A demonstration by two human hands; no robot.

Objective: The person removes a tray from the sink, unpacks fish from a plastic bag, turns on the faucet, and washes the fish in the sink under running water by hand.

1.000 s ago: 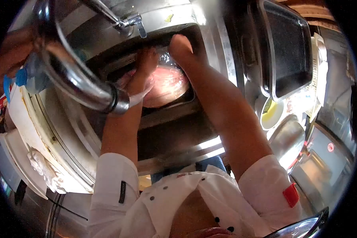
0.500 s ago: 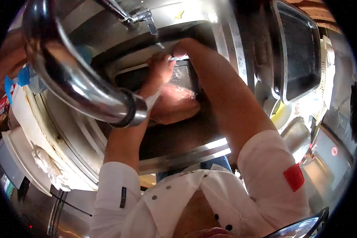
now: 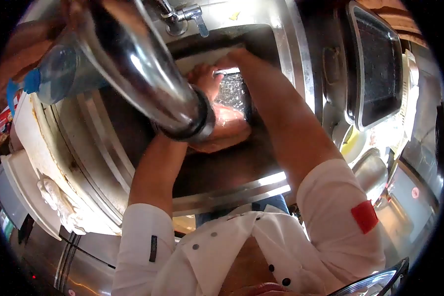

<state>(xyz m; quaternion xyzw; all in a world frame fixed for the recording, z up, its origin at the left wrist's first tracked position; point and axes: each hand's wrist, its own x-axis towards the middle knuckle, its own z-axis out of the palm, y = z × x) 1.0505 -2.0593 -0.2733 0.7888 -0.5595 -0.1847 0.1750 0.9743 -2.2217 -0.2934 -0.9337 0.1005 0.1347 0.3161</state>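
Note:
Inside the metal sink [image 3: 217, 197] lies a dark rectangular tray [image 3: 249, 98], its inside wet and glinting with water. At its near end sits a large, smooth, pinkish-brown piece [image 3: 224, 130] that looks like meat; I cannot be sure of its kind. My left hand [image 3: 206, 79] is closed on the tray's far rim. Close beside it, my right hand [image 3: 229, 60] is bent down at the same rim with its fingers curled; what they hold is hidden. The big chrome tap spout [image 3: 148, 69] hangs over my left forearm and covers part of it.
Behind the sink is a small tap with a lever [image 3: 182, 17]. A large clear plastic bottle [image 3: 64, 69] lies at the left, above a white board [image 3: 39, 153]. On the right a black deep tray [image 3: 377, 69] leans near metal bowls [image 3: 370, 170].
The view has shifted, so the spout appears farther right and more of the bottle shows. Both hands stay at the tray's far rim, and the pinkish piece lies about where it was.

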